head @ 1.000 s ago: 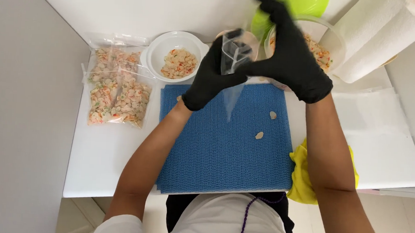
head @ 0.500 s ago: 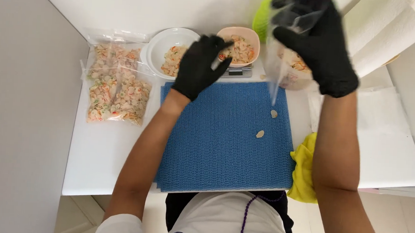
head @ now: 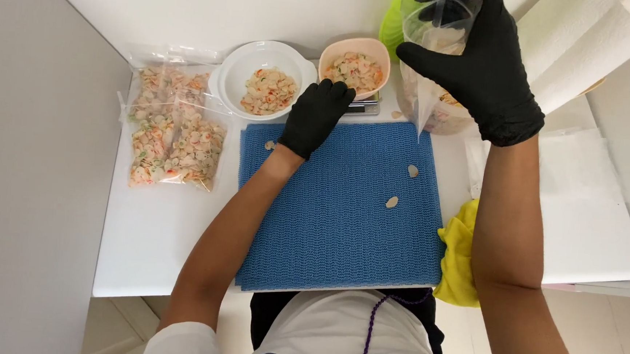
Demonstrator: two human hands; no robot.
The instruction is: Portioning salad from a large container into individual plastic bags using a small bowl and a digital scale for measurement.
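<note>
I see my right hand [head: 482,63], in a black glove, clenched around a clear plastic bag [head: 431,67] held up in the air over the far right of the table; the bag hangs down to a point just above the far edge of the blue mesh mat [head: 334,222]. My left hand [head: 315,115], also gloved in black, lies fingers-forward at the mat's far edge, fingertips touching the rim of the pink bowl [head: 355,64]. I cannot tell whether it grips anything.

The pink bowl holds mixed orange, white and green pieces and sits on a small scale [head: 363,105], mostly hidden behind the left hand. Just left of it stands a white bowl [head: 263,79] with the same mix. Further left, filled clear bags [head: 175,136] lie flat on the white table [head: 157,247]. Three loose pieces [head: 392,202] lie on the mat. Behind the raised bag, a larger container of the mix is mostly blocked from view. A green object [head: 393,25] shows at the far edge, a paper towel roll [head: 592,48] at far right, white paper sheets [head: 590,201] to the right, and a yellow cloth [head: 459,259] at the mat's near right corner.
</note>
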